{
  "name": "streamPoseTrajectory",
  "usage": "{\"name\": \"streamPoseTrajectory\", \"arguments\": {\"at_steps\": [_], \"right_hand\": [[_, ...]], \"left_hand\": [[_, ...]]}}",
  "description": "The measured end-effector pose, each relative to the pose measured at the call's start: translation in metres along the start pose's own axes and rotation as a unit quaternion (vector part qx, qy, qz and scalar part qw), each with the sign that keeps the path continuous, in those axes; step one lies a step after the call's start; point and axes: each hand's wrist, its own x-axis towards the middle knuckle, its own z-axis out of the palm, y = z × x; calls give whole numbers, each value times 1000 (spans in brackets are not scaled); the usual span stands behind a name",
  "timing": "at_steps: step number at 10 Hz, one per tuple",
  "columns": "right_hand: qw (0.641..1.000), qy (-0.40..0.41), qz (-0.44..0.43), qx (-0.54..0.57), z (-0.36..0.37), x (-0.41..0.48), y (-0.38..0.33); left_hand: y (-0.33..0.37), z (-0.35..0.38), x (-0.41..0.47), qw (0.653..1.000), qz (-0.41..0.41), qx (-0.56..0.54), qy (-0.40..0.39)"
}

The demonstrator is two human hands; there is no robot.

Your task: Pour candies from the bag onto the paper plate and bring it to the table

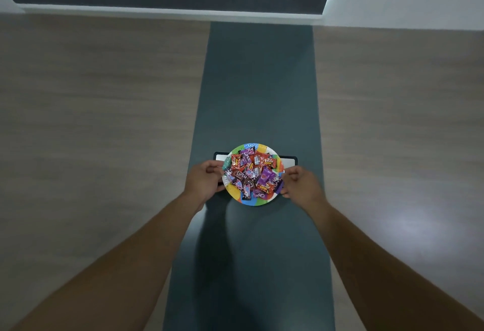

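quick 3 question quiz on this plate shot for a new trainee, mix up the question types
1. True or false: the paper plate is empty.
2. Multiple choice: how is the plate held? A) left hand only B) right hand only C) one hand at each side of its rim
3. Short answer: what lies directly beneath the plate on the dark green runner?

Key
1. False: wrapped candies are piled on it.
2. C
3. A flat white rectangle with a dark border, showing at both sides of the plate; what it is cannot be told.
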Motion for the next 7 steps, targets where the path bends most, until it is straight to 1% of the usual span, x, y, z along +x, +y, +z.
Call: {"name": "streamPoseTrajectory", "arguments": {"at_steps": [2,3,4,5,6,7], "right_hand": [[998,49,-22,-41,2,16,6],[998,51,-18,-30,1,16,9],[993,93,-42,-55,2,-1,17],[970,158,-121,-144,9,-37,38],[937,155,-171,-262,22,-75,74],[900,142,-199,-360,37,-90,101]], "left_hand": [[-5,11,21,1000,12,0,-7],[-4,10,20,1000,31,7,-3],[-15,1,19,994,85,64,33],[-45,-13,1,947,231,201,101],[-87,-18,-34,884,349,286,121],[-123,-15,-58,834,360,407,93]]}}
